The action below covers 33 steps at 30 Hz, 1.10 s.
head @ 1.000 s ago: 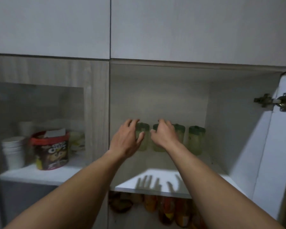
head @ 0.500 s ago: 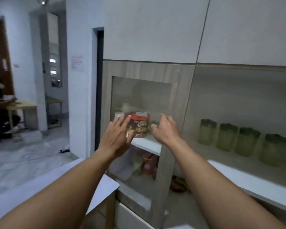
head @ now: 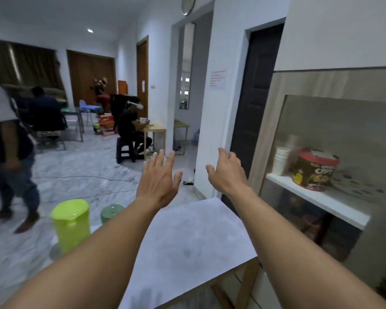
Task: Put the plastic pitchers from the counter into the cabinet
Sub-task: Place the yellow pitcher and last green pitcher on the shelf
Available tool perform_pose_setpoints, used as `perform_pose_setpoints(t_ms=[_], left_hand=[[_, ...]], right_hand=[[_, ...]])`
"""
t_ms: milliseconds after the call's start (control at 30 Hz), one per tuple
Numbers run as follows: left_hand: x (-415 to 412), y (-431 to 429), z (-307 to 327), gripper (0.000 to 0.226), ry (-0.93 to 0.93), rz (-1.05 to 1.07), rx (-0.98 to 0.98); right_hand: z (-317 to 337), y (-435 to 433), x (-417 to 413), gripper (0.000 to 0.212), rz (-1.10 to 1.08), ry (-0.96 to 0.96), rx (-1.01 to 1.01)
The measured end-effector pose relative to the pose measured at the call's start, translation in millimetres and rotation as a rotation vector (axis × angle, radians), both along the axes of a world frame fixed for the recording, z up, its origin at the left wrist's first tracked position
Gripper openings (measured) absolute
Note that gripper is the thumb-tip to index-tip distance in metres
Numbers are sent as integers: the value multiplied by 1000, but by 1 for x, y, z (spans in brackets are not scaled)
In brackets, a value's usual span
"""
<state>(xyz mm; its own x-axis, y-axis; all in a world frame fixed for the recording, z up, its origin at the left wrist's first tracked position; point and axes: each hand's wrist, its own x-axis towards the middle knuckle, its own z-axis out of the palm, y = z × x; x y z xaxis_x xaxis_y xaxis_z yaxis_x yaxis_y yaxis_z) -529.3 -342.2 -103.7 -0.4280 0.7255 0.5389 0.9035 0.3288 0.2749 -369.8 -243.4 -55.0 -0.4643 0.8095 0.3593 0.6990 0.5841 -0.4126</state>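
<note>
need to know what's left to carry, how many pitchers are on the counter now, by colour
lime green pitcher: 1
pale green pitcher: 1, mostly hidden behind the left forearm
total: 2
Both hands, left hand and right hand, are empty.

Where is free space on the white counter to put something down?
The counter is bare between the two forearms and toward its right edge. Crowded only at its left, where the lime pitcher and green pitcher stand.

Lime-green pitcher [head: 70, 224], marbled grey floor [head: 80, 170]
</note>
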Motion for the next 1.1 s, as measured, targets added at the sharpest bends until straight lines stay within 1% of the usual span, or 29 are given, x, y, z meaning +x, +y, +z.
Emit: perform_pose_setpoints(t_ms=[167,267,333,433,567,733,833,933,1033,1100], left_hand=[[-84,-56,-41,64,-38,147,-38],[-119,-85,-73,62,-131,233,-33],[-138,-100,-90,63,-206,288,-18],[-167,-112,-114,65,-266,377,-5],[-199,-119,-152,73,-438,521,26],[-230,-113,-200,89,-650,628,66],[-248,-103,-220,96,-765,691,146],[-270,-91,-245,100,-957,781,232],[-290,-83,-269,93,-1144,816,288],[-300,-77,-279,81,-1185,803,296]], right_hand=[[-36,-32,-102,65,122,6,-54],[-67,-50,-153,61,180,-9,-89],[-87,-62,-186,63,227,-21,-114],[-119,-74,-231,66,296,-41,-180],[-167,-75,-279,65,348,-65,-264],[-230,-72,-321,62,378,-91,-391],[-261,-64,-341,66,374,-94,-487],[-296,-52,-361,72,308,-74,-613],[-323,-45,-375,64,187,1,-731],[-336,-41,-385,63,130,14,-802]])
